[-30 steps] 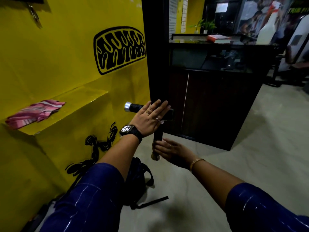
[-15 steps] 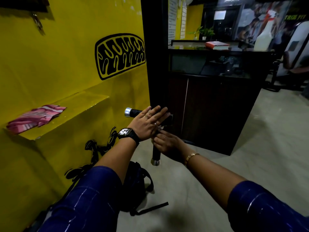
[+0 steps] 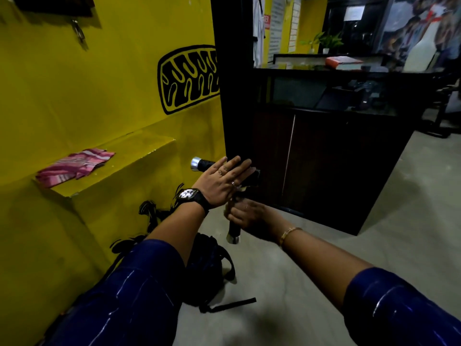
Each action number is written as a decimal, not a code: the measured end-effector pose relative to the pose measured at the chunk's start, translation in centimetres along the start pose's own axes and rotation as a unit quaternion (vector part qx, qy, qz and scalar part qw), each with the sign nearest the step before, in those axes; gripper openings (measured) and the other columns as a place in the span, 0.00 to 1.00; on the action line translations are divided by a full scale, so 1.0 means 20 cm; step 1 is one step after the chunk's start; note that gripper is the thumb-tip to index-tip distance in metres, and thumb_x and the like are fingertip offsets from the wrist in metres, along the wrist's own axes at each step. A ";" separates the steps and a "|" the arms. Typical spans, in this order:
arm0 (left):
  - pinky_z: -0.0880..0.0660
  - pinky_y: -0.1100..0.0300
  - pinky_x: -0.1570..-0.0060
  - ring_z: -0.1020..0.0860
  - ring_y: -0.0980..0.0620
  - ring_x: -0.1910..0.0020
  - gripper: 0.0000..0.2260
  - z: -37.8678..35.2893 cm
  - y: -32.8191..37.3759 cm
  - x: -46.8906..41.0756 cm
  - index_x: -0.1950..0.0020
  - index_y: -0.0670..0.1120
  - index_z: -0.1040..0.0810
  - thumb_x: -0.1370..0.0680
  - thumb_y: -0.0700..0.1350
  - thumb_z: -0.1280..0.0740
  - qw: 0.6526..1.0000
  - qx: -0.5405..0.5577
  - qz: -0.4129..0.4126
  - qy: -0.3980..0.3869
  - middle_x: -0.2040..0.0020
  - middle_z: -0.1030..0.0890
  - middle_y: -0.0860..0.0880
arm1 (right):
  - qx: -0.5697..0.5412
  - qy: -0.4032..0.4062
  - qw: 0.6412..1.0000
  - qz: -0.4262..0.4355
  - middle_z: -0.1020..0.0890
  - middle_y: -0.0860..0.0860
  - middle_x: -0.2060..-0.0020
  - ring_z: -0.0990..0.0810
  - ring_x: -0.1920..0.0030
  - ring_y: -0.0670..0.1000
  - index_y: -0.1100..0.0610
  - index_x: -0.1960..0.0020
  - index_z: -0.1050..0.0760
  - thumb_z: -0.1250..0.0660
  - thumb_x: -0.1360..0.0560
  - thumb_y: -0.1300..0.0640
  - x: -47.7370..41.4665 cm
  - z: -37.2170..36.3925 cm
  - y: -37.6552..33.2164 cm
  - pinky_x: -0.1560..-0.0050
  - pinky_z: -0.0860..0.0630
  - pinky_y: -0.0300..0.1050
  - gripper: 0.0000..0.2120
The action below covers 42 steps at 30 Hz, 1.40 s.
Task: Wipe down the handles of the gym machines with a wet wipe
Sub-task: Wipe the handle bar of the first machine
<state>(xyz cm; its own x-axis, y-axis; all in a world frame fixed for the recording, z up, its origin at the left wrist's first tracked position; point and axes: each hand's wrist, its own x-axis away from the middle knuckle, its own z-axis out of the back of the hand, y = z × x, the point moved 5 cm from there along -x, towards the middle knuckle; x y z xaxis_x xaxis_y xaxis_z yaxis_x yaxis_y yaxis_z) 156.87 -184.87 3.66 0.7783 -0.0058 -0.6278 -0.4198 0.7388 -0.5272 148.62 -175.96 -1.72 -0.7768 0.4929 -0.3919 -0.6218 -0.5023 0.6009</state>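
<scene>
The upright handle (image 3: 234, 229) is gripped by the right hand (image 3: 252, 217), fingers curled round it above its chrome cap. The horizontal handle (image 3: 204, 164) is covered by the left hand (image 3: 222, 182), fingers straight, slightly spread. No wipe can be made out. A pink cloth (image 3: 74, 166) lies well left of the fingers.

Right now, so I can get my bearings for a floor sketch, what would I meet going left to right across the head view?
In order: pink striped cloth on the yellow ledge → left hand on the handle → orange-red book on the dark counter → white spray bottle. The right hand overlaps the left, so I skip it.
</scene>
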 end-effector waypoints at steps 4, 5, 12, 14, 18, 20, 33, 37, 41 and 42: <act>0.57 0.51 0.23 0.59 0.50 0.21 0.24 0.01 0.01 0.00 0.20 0.50 0.58 0.16 0.49 0.59 0.999 -0.013 0.011 -0.031 0.20 0.61 0.51 | -0.055 -0.005 0.998 0.019 0.19 0.52 0.52 0.21 0.48 0.52 0.56 0.45 0.20 0.48 0.21 0.64 0.08 -0.07 -0.11 0.39 0.28 0.45 0.17; 0.57 0.51 0.23 0.59 0.50 0.21 0.24 0.02 0.01 0.00 0.20 0.50 0.57 0.16 0.49 0.58 0.999 -0.021 0.015 -0.035 0.20 0.60 0.50 | -0.072 0.004 0.997 -0.003 0.20 0.52 0.50 0.22 0.46 0.53 0.57 0.44 0.21 0.45 0.22 0.64 0.09 -0.05 -0.10 0.40 0.27 0.44 0.16; 0.57 0.51 0.23 0.55 0.49 0.21 0.33 0.08 0.04 -0.01 0.20 0.50 0.58 0.22 0.44 0.46 0.997 -0.038 0.037 -0.053 0.23 0.43 0.51 | -0.125 0.050 0.979 -0.151 0.33 0.58 0.36 0.36 0.31 0.59 0.65 0.36 0.27 0.36 0.29 0.68 0.08 0.06 0.07 0.45 0.22 0.51 0.21; 0.56 0.50 0.23 0.50 0.48 0.22 0.34 0.08 0.03 0.00 0.20 0.50 0.58 0.23 0.42 0.45 0.996 -0.039 0.035 -0.066 0.23 0.43 0.51 | -0.106 0.020 0.983 -0.146 0.33 0.58 0.37 0.37 0.30 0.60 0.65 0.39 0.25 0.41 0.25 0.66 0.08 0.03 0.05 0.45 0.21 0.53 0.16; 0.56 0.50 0.24 0.46 0.47 0.23 0.32 0.08 0.01 0.00 0.20 0.51 0.58 0.21 0.42 0.46 0.996 -0.046 0.004 -0.075 0.22 0.44 0.51 | 0.022 0.006 0.995 -0.102 0.27 0.57 0.37 0.37 0.31 0.59 0.61 0.36 0.26 0.48 0.23 0.63 0.12 0.00 0.01 0.27 0.42 0.54 0.19; 0.58 0.51 0.23 0.53 0.48 0.21 0.32 0.08 -0.01 0.00 0.20 0.51 0.59 0.21 0.43 0.46 0.996 -0.054 -0.007 -0.077 0.22 0.45 0.50 | 0.074 0.002 0.994 -0.078 0.27 0.56 0.37 0.37 0.30 0.58 0.60 0.32 0.31 0.46 0.22 0.62 0.11 -0.02 0.03 0.25 0.47 0.54 0.19; 0.56 0.49 0.23 0.59 0.50 0.21 0.28 -0.02 -0.09 0.02 0.20 0.53 0.58 0.19 0.47 0.50 0.995 -0.032 -0.092 -0.013 0.20 0.61 0.51 | 0.086 -0.013 0.994 -0.068 0.19 0.53 0.46 0.22 0.42 0.54 0.58 0.42 0.21 0.49 0.20 0.67 0.01 -0.02 0.05 0.27 0.43 0.53 0.19; 0.56 0.49 0.23 0.58 0.50 0.21 0.28 -0.05 -0.12 0.00 0.20 0.53 0.56 0.18 0.48 0.50 0.992 -0.017 -0.125 0.018 0.20 0.60 0.50 | 0.100 0.014 0.993 -0.060 0.18 0.55 0.45 0.22 0.40 0.54 0.60 0.40 0.21 0.44 0.21 0.67 0.00 -0.06 0.00 0.27 0.39 0.53 0.16; 0.56 0.50 0.23 0.58 0.50 0.21 0.26 -0.08 -0.15 0.00 0.20 0.52 0.54 0.17 0.50 0.50 0.984 0.000 -0.168 0.058 0.20 0.58 0.50 | 0.107 0.018 0.989 -0.101 0.18 0.53 0.45 0.21 0.41 0.53 0.59 0.38 0.23 0.39 0.22 0.65 -0.04 -0.03 0.07 0.30 0.35 0.52 0.14; 0.56 0.51 0.23 0.57 0.50 0.21 0.26 -0.08 -0.16 -0.01 0.20 0.51 0.53 0.17 0.49 0.50 0.982 0.005 -0.175 0.072 0.20 0.58 0.50 | 0.111 0.013 0.988 -0.105 0.19 0.54 0.44 0.22 0.39 0.53 0.59 0.39 0.22 0.39 0.22 0.65 -0.03 -0.03 0.07 0.29 0.36 0.52 0.14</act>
<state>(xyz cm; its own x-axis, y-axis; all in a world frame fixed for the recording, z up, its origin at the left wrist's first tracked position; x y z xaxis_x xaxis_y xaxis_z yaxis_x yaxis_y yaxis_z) 157.35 -188.28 4.45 0.8003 -0.3552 -0.4830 -0.1328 0.6806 -0.7205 148.11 -177.44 -1.08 -0.6366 0.5506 -0.5400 -0.7351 -0.2217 0.6407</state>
